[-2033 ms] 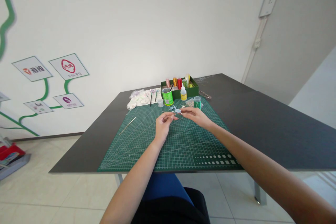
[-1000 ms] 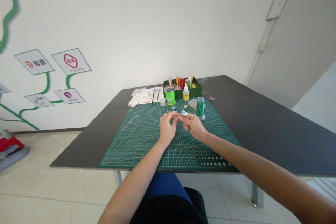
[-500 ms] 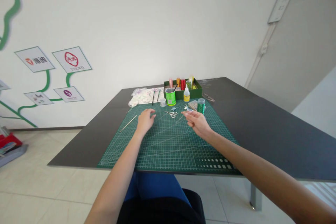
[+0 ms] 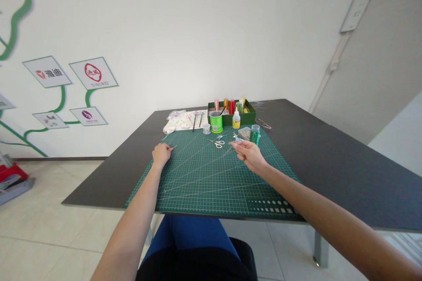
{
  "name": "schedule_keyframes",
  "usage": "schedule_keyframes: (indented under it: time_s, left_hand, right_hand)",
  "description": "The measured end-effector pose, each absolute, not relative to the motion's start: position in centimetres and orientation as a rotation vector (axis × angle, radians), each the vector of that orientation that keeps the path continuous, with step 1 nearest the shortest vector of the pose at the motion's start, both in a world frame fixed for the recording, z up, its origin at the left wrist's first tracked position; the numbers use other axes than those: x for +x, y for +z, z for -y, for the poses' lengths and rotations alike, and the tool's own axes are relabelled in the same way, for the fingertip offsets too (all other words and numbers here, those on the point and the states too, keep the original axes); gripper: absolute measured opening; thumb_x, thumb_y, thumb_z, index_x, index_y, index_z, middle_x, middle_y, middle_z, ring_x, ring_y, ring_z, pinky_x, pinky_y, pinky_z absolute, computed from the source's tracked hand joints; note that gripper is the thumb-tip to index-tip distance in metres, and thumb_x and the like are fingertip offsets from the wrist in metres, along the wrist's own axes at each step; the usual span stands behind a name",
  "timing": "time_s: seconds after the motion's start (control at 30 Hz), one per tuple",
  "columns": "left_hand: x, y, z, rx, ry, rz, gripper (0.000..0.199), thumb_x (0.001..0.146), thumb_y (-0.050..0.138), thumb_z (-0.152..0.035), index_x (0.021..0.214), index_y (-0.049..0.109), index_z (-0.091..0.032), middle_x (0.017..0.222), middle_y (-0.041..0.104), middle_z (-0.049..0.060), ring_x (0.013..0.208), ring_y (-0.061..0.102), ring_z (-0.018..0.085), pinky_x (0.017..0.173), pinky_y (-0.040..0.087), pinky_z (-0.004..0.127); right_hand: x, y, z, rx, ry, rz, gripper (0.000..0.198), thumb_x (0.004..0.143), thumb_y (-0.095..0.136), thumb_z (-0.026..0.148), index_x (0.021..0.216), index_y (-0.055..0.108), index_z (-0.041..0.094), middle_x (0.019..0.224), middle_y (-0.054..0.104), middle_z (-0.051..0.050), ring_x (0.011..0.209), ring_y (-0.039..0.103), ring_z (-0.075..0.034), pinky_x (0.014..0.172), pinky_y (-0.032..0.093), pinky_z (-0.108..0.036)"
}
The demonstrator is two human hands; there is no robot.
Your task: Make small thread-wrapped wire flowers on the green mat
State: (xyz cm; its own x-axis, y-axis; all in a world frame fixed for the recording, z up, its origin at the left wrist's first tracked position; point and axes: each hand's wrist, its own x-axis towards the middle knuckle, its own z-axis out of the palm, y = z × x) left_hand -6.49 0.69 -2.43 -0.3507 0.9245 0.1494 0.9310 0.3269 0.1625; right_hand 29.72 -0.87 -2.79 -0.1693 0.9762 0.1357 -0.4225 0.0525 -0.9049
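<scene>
My left hand is over the left part of the green cutting mat. Its fingers close on a thin stick, whose far tip pokes out past them; the rest lies hidden under the hand. To the right, my right hand is raised in a pinch, holding a small pale-blue and white piece by its thin end. A fine pale thread seems to trail from those fingertips. Between the hands lie white-handled scissors, with a small light-blue bit just behind them.
Behind the mat's middle stand a green can, a small clear pot and a yellow-labelled glue bottle. A green thread spool is beside my right hand. Further back, a green box holds coloured spools. Two brushes rest on white paper.
My left hand has moved left from the mat's middle and closed on the thin stick. My right hand keeps its pinch, almost unmoved. The view has shifted slightly.
</scene>
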Motion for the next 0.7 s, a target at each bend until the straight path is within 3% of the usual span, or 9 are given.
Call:
schedule_keyframes:
  time_s: [0.27,0.4,0.53,0.7]
  left_hand:
    - [-4.5,-2.0,0.3,-1.927,0.072,2.104,0.033,0.096,0.032,-0.012,0.112,0.061,-0.005,0.117,0.06,0.024,0.112,0.057,0.033,0.092,0.045,0.043]
    - [-3.9,-0.8,0.5,-2.045,0.217,2.004,0.034,0.094,0.032,-0.009,0.111,0.061,-0.006,0.117,0.06,0.024,0.112,0.058,0.033,0.092,0.044,0.042]
    - [-3.9,0.0,0.1,-2.135,0.213,2.029,0.028,0.09,0.04,-0.007,0.108,0.062,-0.008,0.114,0.063,0.023,0.109,0.061,0.033,0.091,0.044,0.041]
    - [-2.2,0.9,0.5,-2.248,0.034,2.022,0.023,0.096,0.038,-0.016,0.106,0.058,-0.012,0.098,0.068,0.018,0.093,0.066,0.028,0.084,0.046,0.038]
  right_hand:
    - [30.1,-2.4,0.7,-0.72,1.437,1.03,0.038,0.053,0.091,0.04,0.069,0.066,0.016,0.077,0.07,-0.005,0.047,0.029,-0.003,0.038,0.017,-0.02]
    - [30.2,-2.3,0.7,-0.722,1.435,1.038,0.039,0.054,0.091,0.04,0.07,0.065,0.016,0.076,0.07,-0.004,0.045,0.026,-0.002,0.038,0.016,-0.02]
    - [30.2,-2.2,0.8,-0.712,1.435,1.051,0.039,0.054,0.09,0.042,0.07,0.065,0.016,0.07,0.066,-0.002,0.045,0.024,-0.002,0.038,0.016,-0.02]
    - [30.1,-1.6,1.1,-0.716,1.412,1.076,0.038,0.055,0.09,0.043,0.07,0.065,0.017,0.071,0.067,-0.002,0.047,0.026,-0.004,0.038,0.016,-0.021]
